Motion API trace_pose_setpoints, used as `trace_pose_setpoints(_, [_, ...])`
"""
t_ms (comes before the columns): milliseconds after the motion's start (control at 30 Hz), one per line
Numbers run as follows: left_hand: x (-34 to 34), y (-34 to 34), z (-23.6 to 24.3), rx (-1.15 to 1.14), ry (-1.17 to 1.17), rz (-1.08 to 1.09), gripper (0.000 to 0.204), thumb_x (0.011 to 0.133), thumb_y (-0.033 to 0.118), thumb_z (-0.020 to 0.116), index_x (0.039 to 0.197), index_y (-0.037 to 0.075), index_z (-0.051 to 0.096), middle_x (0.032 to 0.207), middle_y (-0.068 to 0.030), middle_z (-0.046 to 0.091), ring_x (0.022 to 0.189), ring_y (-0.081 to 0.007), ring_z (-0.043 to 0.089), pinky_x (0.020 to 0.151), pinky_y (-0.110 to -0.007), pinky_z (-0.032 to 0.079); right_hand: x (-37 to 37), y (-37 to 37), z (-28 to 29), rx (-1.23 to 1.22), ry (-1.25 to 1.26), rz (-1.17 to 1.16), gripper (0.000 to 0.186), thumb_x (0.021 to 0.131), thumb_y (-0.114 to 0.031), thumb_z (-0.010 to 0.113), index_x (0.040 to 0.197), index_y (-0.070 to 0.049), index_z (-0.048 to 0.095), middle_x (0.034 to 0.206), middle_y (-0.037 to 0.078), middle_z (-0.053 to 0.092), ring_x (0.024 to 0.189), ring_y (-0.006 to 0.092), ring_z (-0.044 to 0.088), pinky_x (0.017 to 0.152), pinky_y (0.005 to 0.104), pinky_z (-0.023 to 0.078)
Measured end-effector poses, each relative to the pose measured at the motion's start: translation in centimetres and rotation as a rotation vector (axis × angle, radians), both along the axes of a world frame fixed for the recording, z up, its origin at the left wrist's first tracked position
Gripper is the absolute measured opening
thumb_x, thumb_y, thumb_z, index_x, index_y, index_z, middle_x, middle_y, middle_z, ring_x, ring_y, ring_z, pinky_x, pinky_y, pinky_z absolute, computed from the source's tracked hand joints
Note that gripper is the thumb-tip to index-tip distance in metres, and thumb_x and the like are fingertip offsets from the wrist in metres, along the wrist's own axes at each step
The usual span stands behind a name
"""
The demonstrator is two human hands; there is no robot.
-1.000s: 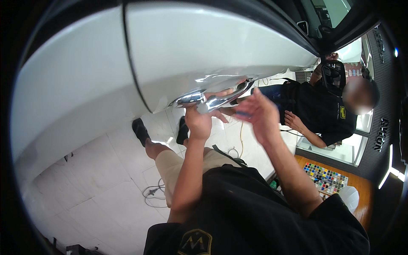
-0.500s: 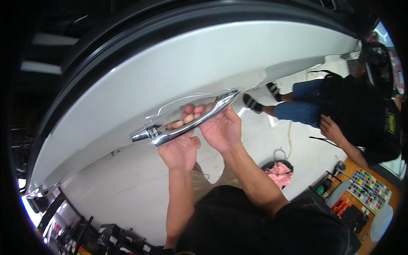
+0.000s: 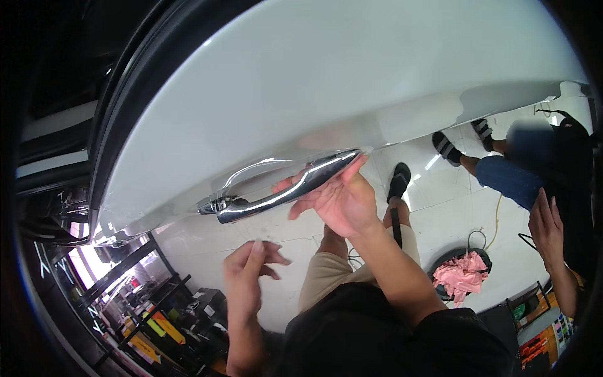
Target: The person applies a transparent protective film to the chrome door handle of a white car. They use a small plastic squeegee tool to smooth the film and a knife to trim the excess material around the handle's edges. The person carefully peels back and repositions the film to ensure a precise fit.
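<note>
A chrome door handle [image 3: 309,182] runs slantwise across the pale, glossy car door [image 3: 364,69]. My right hand [image 3: 353,204] grips it near its right end, some fingers passing behind the bar and the thumb by the tip. Those fingers are partly hidden by the bar. Away from the door, below the handle's left end, my left hand [image 3: 246,267] hangs with nothing in it, its fingers loosely bent and apart. A small chrome end piece [image 3: 207,206] sits at the handle's left, and a curved recess shows behind the bar.
At the right stands another person in blue shorts [image 3: 505,179], a hand [image 3: 548,226] held forward. A dark tub [image 3: 441,267] with pink cloth [image 3: 461,276] rests on the tiled floor. Lower left are a black shelf rack [image 3: 157,314] and a dark box [image 3: 210,305].
My left hand has let go of the handle and dropped down to the left. My right hand stays at the handle's right end. The view has shifted.
</note>
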State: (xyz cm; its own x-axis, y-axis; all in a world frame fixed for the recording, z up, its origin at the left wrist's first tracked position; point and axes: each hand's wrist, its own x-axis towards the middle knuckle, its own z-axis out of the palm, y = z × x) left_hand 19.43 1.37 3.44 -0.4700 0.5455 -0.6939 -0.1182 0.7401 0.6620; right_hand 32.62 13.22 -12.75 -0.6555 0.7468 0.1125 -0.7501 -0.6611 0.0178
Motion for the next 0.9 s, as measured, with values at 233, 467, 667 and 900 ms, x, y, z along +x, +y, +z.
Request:
trace_pose_setpoints(233, [3.2,10.1,2.5,0.365,0.890,-0.583,0.017,0.097,0.011,0.068,0.097,-0.004,0.073,0.082,-0.0177,0.070,0.070,-0.0224,0.064,0.071,-0.030,0.050,-0.7,-0.2,-0.6,-0.064,0.021,-0.036,0.062,0.106,-0.055,0.043,0.124,0.001,0.063,0.109,0.023,0.074,0.092,0.0256,0.074,0.063,0.0385,0.057])
trace_pose_setpoints(467, [4.0,11.5,2.0,0.199,0.975,-0.536,0.034,0.100,0.021,0.068,0.079,-0.004,0.072,0.056,-0.0186,0.056,0.045,-0.0269,0.048,0.049,-0.037,0.040,-2.6,-2.0,1.2,-0.314,0.116,-0.182,0.055,0.108,-0.051,0.043,0.129,-0.003,0.062,0.125,0.015,0.070,0.114,0.0256,0.067,0.098,0.0454,0.051])
trace_pose_setpoints(667, [3.4,11.4,2.3,0.199,1.024,-0.613,0.040,0.102,0.024,0.067,0.074,-0.004,0.069,0.052,-0.0182,0.052,0.042,-0.0249,0.045,0.046,-0.036,0.037,-3.7,-3.9,5.3,-0.286,0.067,-0.187,0.059,0.107,-0.059,0.038,0.137,-0.012,0.058,0.133,0.008,0.067,0.124,0.0236,0.060,0.105,0.0422,0.044])
trace_pose_setpoints(900, [3.2,11.3,2.3,0.191,0.921,-0.549,0.036,0.102,0.029,0.067,0.084,-0.001,0.079,0.052,-0.0143,0.056,0.042,-0.0183,0.048,0.046,-0.035,0.039,-2.9,-2.0,5.3,-0.316,0.075,-0.108,0.071,0.106,-0.065,0.027,0.132,-0.005,0.056,0.124,0.014,0.068,0.116,0.0263,0.064,0.103,0.0456,0.048])
